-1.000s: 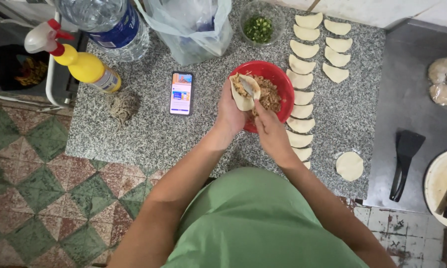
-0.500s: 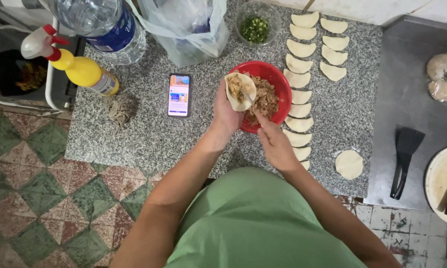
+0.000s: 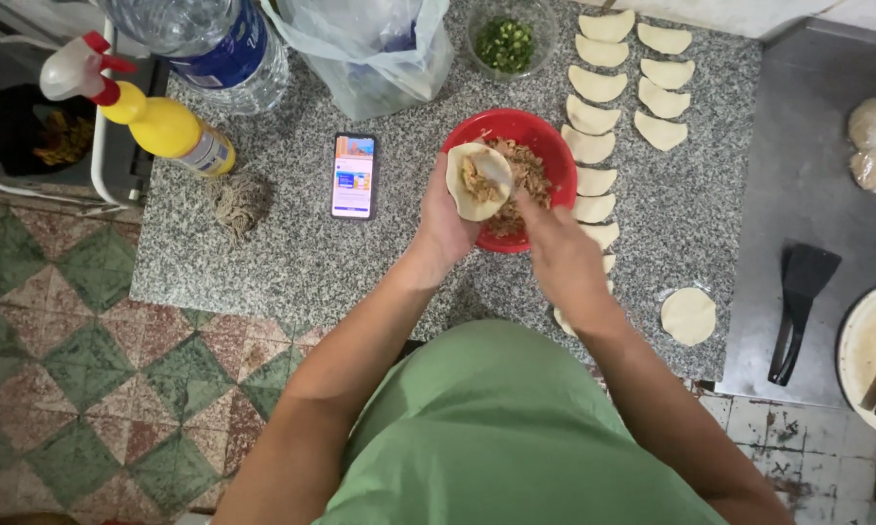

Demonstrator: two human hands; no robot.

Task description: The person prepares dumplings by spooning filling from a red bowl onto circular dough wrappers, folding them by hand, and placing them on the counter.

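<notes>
My left hand [image 3: 445, 222] holds a round dough disc [image 3: 479, 181] open in its palm, with a spoonful of brown meat filling on it. It hovers over the left rim of a red bowl [image 3: 545, 146] of the same filling. My right hand [image 3: 562, 255] is just right of the disc, its fingertips reaching into the bowl's filling; what they pinch is hidden. Folded half-moon pastries [image 3: 595, 86] lie in two rows to the right of the bowl. One flat dough disc [image 3: 688, 315] lies near the counter's front right corner.
On the granite counter [image 3: 292, 262] lie a phone [image 3: 353, 175], a scouring pad [image 3: 239, 202], a yellow spray bottle [image 3: 156, 122], a large water bottle [image 3: 214, 39], a plastic bag [image 3: 379, 49] and a bowl of chopped greens [image 3: 504, 41]. A black spatula [image 3: 797, 301] lies on the steel surface to the right.
My left hand has turned the filled disc flatter above the bowl's rim. My right hand has moved from below the bowl up into the filling.
</notes>
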